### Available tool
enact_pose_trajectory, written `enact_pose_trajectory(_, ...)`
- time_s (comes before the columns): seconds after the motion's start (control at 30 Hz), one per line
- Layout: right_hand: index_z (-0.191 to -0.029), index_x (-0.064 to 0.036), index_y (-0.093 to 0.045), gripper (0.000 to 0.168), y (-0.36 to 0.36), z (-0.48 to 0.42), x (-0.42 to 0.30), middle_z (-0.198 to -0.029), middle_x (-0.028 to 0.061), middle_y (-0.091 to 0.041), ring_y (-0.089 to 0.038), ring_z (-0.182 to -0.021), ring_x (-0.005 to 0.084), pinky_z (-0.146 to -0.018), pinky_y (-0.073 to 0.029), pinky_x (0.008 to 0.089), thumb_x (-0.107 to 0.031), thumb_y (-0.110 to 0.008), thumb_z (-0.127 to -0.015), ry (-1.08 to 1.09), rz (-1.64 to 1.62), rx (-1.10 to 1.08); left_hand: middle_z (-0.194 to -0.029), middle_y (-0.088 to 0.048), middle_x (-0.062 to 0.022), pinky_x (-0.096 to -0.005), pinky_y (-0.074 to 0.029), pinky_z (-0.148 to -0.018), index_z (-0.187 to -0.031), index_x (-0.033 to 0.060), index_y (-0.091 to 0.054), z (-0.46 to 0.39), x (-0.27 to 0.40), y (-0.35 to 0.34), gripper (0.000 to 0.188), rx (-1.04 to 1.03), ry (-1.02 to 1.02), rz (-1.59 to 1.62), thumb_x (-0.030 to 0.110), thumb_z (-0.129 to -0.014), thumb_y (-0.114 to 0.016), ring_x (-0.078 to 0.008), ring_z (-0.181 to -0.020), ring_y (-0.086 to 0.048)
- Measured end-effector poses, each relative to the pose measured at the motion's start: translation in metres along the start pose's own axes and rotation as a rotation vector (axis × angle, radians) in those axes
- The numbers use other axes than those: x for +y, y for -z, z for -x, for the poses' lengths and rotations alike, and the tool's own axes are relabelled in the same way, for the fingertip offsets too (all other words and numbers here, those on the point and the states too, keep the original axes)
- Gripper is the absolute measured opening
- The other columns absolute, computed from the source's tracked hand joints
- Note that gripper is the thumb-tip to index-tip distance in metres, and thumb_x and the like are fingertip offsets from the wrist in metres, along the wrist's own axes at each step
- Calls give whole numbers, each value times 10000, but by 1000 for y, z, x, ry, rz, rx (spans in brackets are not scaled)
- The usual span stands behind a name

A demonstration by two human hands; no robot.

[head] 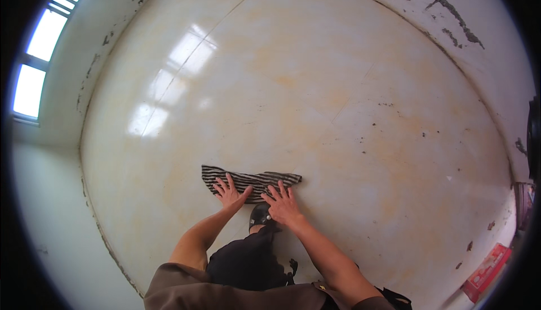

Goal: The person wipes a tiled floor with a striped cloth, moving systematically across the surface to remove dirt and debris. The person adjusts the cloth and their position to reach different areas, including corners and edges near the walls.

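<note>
A black-and-white striped cloth (pixel 249 180) lies spread and creased on the glossy floor (pixel 270 111), just beyond my shoe. My left hand (pixel 231 191) rests on its left half with the fingers spread, palm down. Over the right half, my right hand (pixel 282 203) lies palm down, fingers apart, its fingertips on the cloth's near edge. Neither hand is closed around the fabric. A black shoe (pixel 258 216) with a light bead stands between my wrists, its toe near the cloth's lower edge.
Dark crumbs (pixel 374 124) and a small pale scrap (pixel 449 178) dot the floor to the right. A red box (pixel 487 271) stands by the wall at lower right. Peeling walls (pixel 456 18) bound the floor, and windows (pixel 30 88) shine at upper left.
</note>
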State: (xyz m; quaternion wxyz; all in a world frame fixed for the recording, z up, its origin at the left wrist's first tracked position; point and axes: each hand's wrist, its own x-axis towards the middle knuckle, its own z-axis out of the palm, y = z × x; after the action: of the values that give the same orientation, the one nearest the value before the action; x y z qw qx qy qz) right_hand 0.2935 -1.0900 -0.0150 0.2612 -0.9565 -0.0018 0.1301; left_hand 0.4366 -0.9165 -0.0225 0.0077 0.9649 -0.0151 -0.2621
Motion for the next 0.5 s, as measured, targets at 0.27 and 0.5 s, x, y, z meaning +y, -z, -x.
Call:
enact_pose_trajectory(0.27, -1457, -209, -370, 656, 62, 58, 139, -1498, 114, -353, -295, -1395, 404, -1064, -312, 589, -351, -631, -873, -588, 275, 315, -1560, -225, -188, -675, -102, -1117, -1429, 116, -408, -50, 270, 13, 806, 234, -1047, 48, 512, -783, -685, -468, -1447, -94)
enact_pose_trajectory(0.5, -1481, -133, -327, 659, 11, 142, 123, -1517, 198, -301, -237, -1411, 460, -1128, -202, 613, -280, -596, -899, -917, -25, 275, -1588, -234, -127, -597, -132, -1157, -1448, 174, -440, 26, 271, -54, 630, 121, -1833, -222, 406, -876, -562, -352, -1476, -143)
